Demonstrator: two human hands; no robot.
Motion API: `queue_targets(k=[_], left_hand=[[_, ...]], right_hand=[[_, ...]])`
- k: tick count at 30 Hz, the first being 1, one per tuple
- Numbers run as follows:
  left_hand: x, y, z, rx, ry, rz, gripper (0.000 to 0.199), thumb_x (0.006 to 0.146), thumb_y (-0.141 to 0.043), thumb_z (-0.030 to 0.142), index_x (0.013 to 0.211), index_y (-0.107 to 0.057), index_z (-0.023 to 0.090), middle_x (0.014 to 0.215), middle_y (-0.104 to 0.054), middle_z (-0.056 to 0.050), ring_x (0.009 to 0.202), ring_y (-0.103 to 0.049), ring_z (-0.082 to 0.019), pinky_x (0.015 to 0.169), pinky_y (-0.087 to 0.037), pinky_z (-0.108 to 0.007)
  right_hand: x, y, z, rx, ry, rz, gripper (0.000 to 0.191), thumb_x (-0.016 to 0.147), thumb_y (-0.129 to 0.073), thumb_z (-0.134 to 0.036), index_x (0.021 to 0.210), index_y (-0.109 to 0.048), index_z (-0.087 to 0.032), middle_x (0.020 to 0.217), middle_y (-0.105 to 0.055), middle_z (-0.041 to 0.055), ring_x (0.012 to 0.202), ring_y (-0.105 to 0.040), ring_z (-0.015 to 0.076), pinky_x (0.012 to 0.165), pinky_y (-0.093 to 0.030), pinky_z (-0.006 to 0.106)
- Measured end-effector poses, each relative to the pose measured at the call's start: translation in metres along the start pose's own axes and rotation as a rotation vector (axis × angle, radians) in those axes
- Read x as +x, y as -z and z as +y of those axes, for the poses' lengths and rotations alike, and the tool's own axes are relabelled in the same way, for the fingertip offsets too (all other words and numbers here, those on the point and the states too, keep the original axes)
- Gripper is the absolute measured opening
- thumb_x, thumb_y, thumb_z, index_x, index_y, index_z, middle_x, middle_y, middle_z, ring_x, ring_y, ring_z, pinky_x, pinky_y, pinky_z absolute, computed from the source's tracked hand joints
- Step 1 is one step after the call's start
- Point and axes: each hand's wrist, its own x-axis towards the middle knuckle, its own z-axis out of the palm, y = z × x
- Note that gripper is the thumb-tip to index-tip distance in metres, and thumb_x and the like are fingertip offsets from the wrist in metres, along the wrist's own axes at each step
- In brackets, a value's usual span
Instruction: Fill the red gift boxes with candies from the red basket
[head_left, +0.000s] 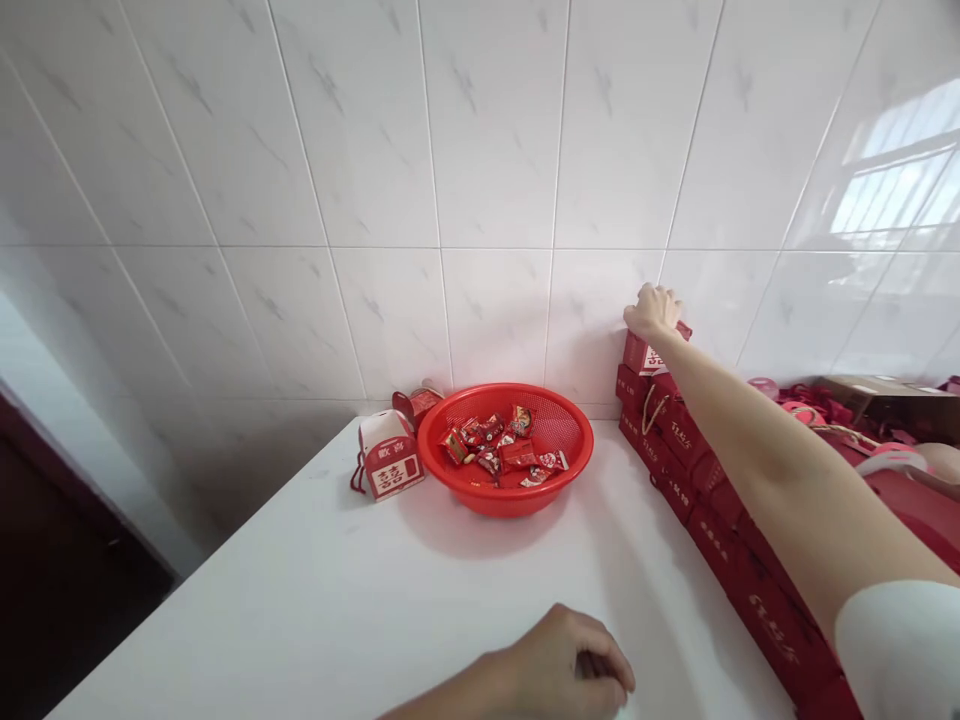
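My right hand (654, 310) reaches to the far right and is closed over the top of a small red gift box (636, 352) with white lettering. That box sits on top of the row of stacked red boxes (679, 435) by the wall. Low in the view, my left hand (574, 660) hovers near the table's front with its fingers loosely curled in; I see nothing in it. Between the hands and the wall stands a red plastic basket (506, 503) with several wrapped candies (517, 455) inside.
A red and white gift box (394, 465) with a cord stands left of the basket, another red box (424, 400) behind it. An open cardboard box (885, 395) and red items lie at the right. Tiled wall (495, 150) closes off the white table (315, 600).
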Motion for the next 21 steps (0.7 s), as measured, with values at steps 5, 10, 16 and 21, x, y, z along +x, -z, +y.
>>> queue_targets(k=[5, 10, 16, 21], left_hand=[[0.006, 0.009, 0.015, -0.04, 0.024, -0.122, 0.029, 0.073, -0.072, 0.033, 0.097, -0.08, 0.018, 0.085, -0.074, -0.004, 0.079, -0.068, -0.018, 0.08, -0.054, -0.029], [0.007, 0.036, 0.068, 0.298, 0.077, -0.44, 0.041, 0.066, -0.083, 0.047, 0.099, -0.077, 0.023, 0.086, -0.073, -0.001, 0.084, -0.07, -0.024, 0.081, -0.053, -0.036], [-0.059, 0.1, 0.171, 0.604, 0.007, -0.167, 0.024, 0.08, -0.07, 0.024, 0.102, -0.079, 0.024, 0.095, -0.077, -0.005, 0.088, -0.073, -0.027, 0.072, -0.053, -0.032], [-0.098, 0.184, 0.184, 0.848, 0.221, 0.564, 0.023, 0.083, -0.062, 0.03, 0.099, -0.077, 0.022, 0.111, -0.074, -0.006, 0.102, -0.067, -0.027, 0.089, -0.047, -0.032]], right_hand=[[-0.071, -0.023, -0.046, 0.562, -0.276, -0.115, 0.017, 0.075, -0.051, -0.016, 0.088, -0.061, -0.017, 0.097, -0.069, 0.0126, 0.092, -0.067, 0.0231, 0.085, -0.053, 0.038], [-0.156, -0.02, -0.077, 1.163, -0.196, -0.445, 0.011, 0.071, -0.064, -0.028, 0.078, -0.06, -0.021, 0.084, -0.071, 0.0055, 0.074, -0.067, 0.0164, 0.076, -0.055, 0.032], [-0.219, -0.013, -0.075, 1.197, 0.036, -0.829, 0.029, 0.067, -0.076, -0.045, 0.076, -0.066, -0.019, 0.078, -0.072, 0.0047, 0.066, -0.065, 0.0155, 0.07, -0.055, 0.031], [-0.235, -0.03, -0.073, 1.121, 0.052, -0.812, 0.023, 0.069, -0.074, -0.04, 0.071, -0.065, -0.02, 0.071, -0.07, 0.0033, 0.063, -0.064, 0.0162, 0.064, -0.054, 0.03]])
